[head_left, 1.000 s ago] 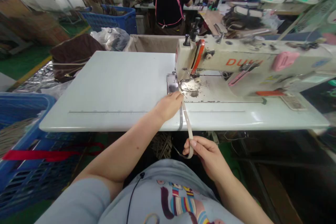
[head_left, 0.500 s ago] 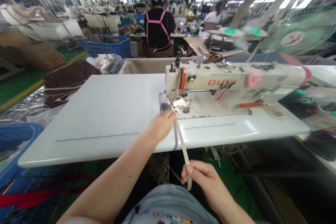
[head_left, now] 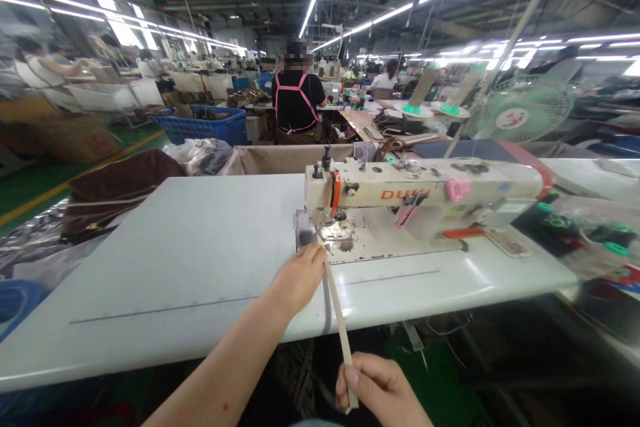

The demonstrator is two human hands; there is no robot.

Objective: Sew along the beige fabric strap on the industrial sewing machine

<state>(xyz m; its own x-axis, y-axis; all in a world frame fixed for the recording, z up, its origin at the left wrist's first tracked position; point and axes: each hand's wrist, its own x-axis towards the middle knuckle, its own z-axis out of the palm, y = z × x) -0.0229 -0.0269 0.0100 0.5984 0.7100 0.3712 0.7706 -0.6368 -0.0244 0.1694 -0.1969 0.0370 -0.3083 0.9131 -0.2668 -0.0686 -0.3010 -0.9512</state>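
Observation:
A narrow beige strap runs from the needle area of the cream sewing machine down over the front edge of the white table. My left hand rests on the table just in front of the needle, fingers closed against the strap's upper end. Below the table edge, my right hand pinches the strap's lower end between thumb and fingers and keeps it taut. The needle itself is blurred out.
A person in a black top with pink apron straps stands with their back to me behind the table. A blue crate, a brown bag and plastic wrap lie at the left. A green fan stands at the right.
The view has tilted upward, so the table, machine and hands sit lower in the picture. Both hands keep their hold on the strap; the right hand now lies near the bottom edge.

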